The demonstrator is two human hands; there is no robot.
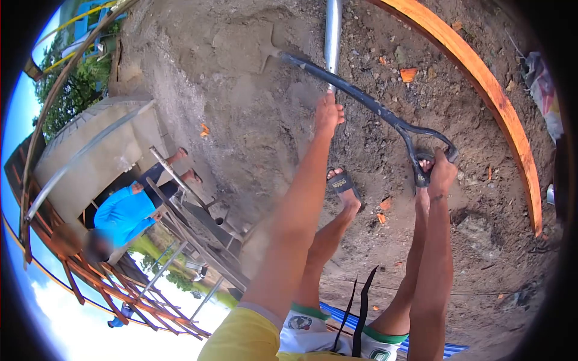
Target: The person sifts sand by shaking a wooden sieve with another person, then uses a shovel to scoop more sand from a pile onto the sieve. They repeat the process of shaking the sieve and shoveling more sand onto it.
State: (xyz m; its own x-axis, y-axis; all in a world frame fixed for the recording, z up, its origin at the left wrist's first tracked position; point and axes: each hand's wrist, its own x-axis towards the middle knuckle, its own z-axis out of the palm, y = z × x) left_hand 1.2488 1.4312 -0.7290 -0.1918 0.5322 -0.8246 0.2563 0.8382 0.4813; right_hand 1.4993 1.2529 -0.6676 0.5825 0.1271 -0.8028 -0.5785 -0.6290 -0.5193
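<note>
My right hand is closed around the forked grip of a dark-handled shovel. The shovel's shaft slopes up to the left, and its blade end is covered by or blends into grey wet mix. My left hand has its fingers curled at the near end of a shiny metal pipe, thumb along it. Just above that hand, the shovel shaft crosses over the pipe. My sandalled feet stand on the dirt below, the right one partly behind the shovel grip.
A long orange-brown wooden plank lies on the right. Wood chips dot the rough soil. At left, a person in a blue shirt is beside wooden and metal framing and a concrete wall.
</note>
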